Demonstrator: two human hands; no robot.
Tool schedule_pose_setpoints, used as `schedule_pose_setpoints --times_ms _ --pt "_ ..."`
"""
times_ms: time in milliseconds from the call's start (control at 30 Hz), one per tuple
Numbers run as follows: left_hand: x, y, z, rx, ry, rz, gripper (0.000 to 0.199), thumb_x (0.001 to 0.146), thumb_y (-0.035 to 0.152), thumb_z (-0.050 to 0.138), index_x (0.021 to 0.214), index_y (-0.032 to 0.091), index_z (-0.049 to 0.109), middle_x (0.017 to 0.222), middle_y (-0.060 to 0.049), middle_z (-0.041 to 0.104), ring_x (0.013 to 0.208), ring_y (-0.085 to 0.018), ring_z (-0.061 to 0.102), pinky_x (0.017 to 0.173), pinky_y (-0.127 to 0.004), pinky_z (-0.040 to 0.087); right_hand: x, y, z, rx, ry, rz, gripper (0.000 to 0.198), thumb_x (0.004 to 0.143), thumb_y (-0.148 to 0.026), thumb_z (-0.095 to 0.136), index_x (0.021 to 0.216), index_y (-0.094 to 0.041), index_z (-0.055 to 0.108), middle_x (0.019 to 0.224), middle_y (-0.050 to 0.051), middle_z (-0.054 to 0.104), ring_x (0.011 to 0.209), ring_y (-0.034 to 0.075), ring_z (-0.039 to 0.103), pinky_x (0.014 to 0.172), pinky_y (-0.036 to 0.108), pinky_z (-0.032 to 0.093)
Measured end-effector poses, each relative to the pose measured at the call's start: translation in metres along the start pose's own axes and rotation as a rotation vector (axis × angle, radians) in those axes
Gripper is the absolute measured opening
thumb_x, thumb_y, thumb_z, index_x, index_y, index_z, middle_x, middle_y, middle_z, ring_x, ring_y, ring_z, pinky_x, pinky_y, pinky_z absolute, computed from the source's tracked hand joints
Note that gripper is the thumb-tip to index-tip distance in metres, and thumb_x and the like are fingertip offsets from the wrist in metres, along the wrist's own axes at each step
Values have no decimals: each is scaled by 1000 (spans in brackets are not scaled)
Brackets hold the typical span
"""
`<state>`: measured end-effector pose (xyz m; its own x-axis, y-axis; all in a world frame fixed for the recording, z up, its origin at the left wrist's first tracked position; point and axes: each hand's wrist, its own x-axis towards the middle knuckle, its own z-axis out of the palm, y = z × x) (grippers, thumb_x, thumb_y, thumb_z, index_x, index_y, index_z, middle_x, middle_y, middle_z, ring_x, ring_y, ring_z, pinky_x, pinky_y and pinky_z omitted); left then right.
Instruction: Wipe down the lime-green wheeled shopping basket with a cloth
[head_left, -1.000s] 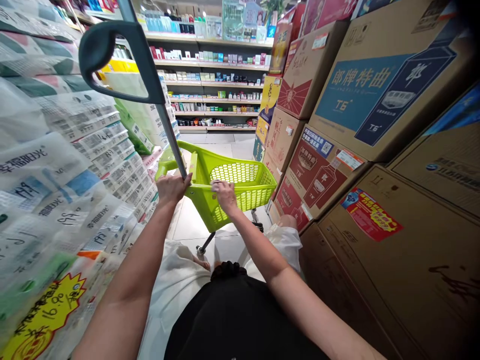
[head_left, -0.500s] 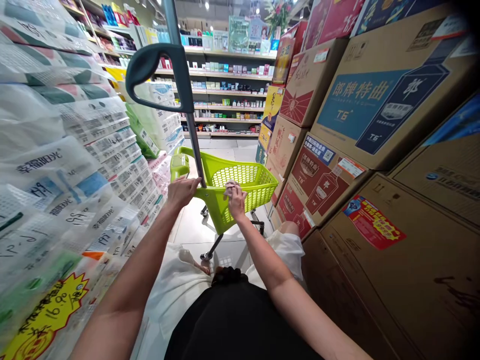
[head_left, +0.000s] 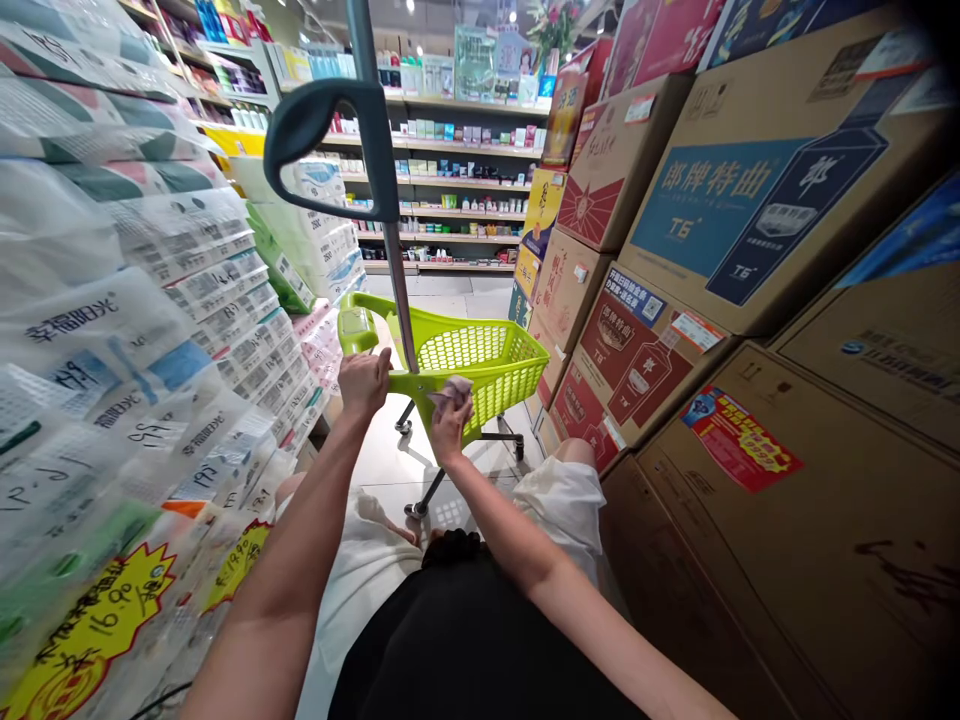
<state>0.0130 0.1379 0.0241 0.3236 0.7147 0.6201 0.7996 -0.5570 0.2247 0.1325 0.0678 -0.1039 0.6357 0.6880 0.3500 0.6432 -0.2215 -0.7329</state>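
A lime-green shopping cart (head_left: 487, 395) with a perforated basket stands in front of me on wheeled legs. A grey pole rises from its near end and carries a dark loop handle (head_left: 386, 150). My left hand (head_left: 365, 382) is closed around the green rim beside the pole. In my right hand (head_left: 450, 425) is a crumpled pale pinkish cloth (head_left: 452, 390), pressed against the outer side of the basket near the pole's foot. Part of the cloth is hidden under my fingers. The basket's inside is only partly visible.
Stacked plastic-wrapped paper packs (head_left: 150, 330) with price signs line the left side. On the right, cardboard cartons (head_left: 720, 210) are piled high. Shelves of small boxes and bottles (head_left: 465, 180) cross the back. White floor tiles (head_left: 450, 300) show between.
My right hand has moved left and slightly down with the cloth, from the basket's side toward the pole's foot. The handle appears a little further right. My left hand keeps its hold.
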Motion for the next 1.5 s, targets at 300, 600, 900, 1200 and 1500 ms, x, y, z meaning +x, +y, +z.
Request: schedule_pose_setpoints --times_ms 300,600,900,1200,1500 --pt "-8 18 0 46 6 39 81 103 51 5 73 19 73 77 -12 74 76 -24 64 91 -41 37 7 -2 16 215 59 87 34 92 -15 43 120 -8 62 135 23 45 132 29 48 112 40 40" --pt "-10 23 3 37 33 95 76 103 48 8 75 20 73 75 -10 73 77 -23 63 91 -41 37 32 32 16 193 129 141 44 89 -17 45 132 -12 51 133 22 53 130 28 49 106 42 44" --pt "-14 31 3 33 55 132 70 104 48 12 73 22 70 76 -8 73 77 -23 62 89 -40 38 44 59 22 109 103 291 54 84 -10 43 137 -5 50 143 28 49 137 30 46 112 46 38" --pt "-24 48 1 43 110 128 62 104 44 19 74 22 69 76 -9 73 78 -23 62 88 -41 38 66 66 -3 191 179 125 49 90 -16 38 134 -11 58 146 23 50 138 28 46 115 50 34" --pt "-29 55 6 16 156 109 60 104 43 21 74 22 69 76 -10 72 78 -24 62 89 -42 38 68 4 -45 227 63 -164 43 90 -11 40 119 -19 71 127 10 65 120 23 54 110 41 40"
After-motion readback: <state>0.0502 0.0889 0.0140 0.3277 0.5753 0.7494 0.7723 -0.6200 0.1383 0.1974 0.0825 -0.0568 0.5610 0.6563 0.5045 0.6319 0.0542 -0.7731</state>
